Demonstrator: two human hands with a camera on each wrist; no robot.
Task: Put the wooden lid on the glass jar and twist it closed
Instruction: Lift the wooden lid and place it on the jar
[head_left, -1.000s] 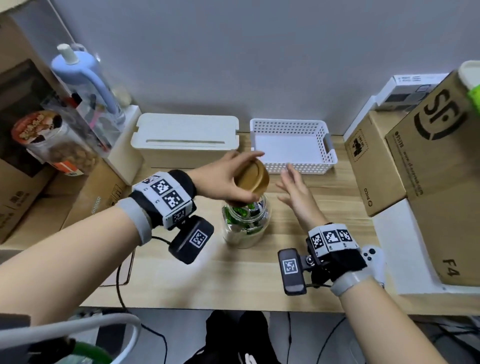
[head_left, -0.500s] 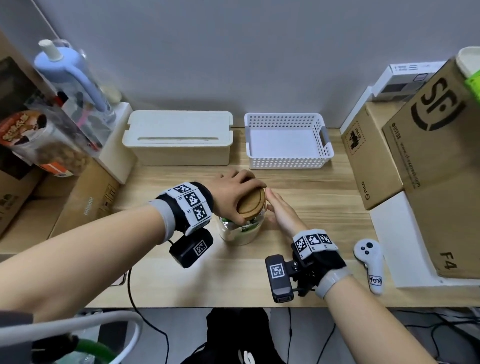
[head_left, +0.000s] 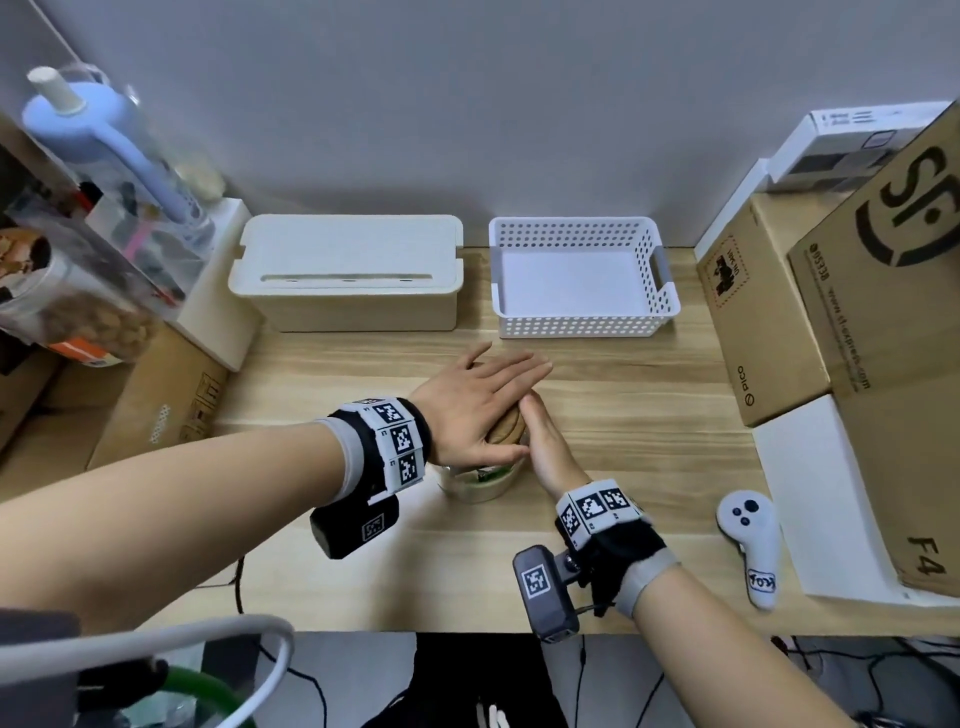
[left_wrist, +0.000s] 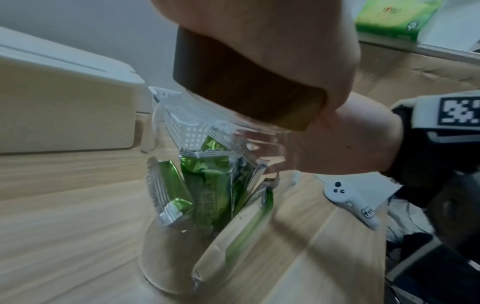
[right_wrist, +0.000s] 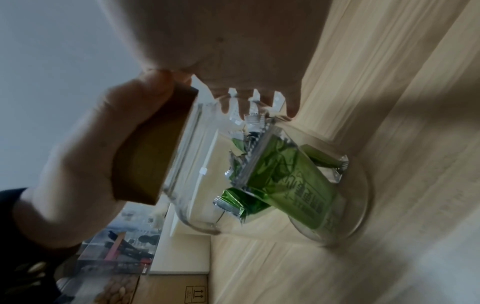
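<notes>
since the earlier frames the lid (head_left: 508, 429) has come down from above the jar (head_left: 480, 480) onto its mouth, and the left hand (head_left: 470, 410) has gone from curling round the lid to lying flat over it, while the right hand (head_left: 545, 447) has closed in against the jar's side.

going left to right: the left hand is spread, fingers straight and pointing away over the lid's top, palm pressing down; the left wrist view shows the palm capping the dark wooden band of the lid (left_wrist: 241, 82) with nothing pinched. beneath it the jar (left_wrist: 207, 185) stands upright on the worktop (head_left: 623, 415), mid-worktop in front of the white box (head_left: 348, 273) and basket (head_left: 582, 278), holding green sachets (left_wrist: 205, 181). the right hand lies against the jar's right side with fingers extended; in the right wrist view its fingertips (right_wrist: 259, 100) touch the glass just below the lid (right_wrist: 153, 156), bracing rather than gripping.

the lid looks seated but probably not yet twisted. to do it well, the left palm should keep even downward pressure so the lid stays level, then the fingers should wrap the rim before turning. a flat palm may slip on smooth wood. the right hand ought to curl firmly round the glass, or the jar will likely spin or slide on the worktop.
</notes>
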